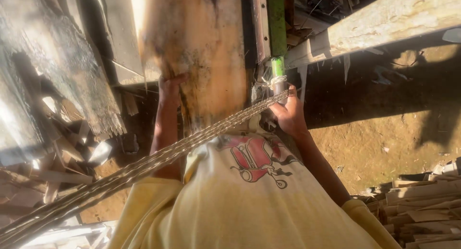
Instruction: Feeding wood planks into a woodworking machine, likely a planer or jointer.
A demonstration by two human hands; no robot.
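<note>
A yellow shirt (249, 201) fills the foreground, crossed by a twisted strap (144, 165). The right hand (287, 115) is closed around a green handle (277, 68) bound with cord. The left hand (170, 88) grips the lower edge of the veneer sheet (201, 52).

Green handle (277, 66), pale yellow shirt (249, 205) with red print

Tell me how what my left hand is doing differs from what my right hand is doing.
The left hand presses on the edge of the wide brown wooden sheet; the right hand wraps around a green-tipped handle bound with cord. The left hand sits higher and in shade; the right hand is lower, sunlit, beside the twisted rope. Both arms reach forward from yellow sleeves.
</note>
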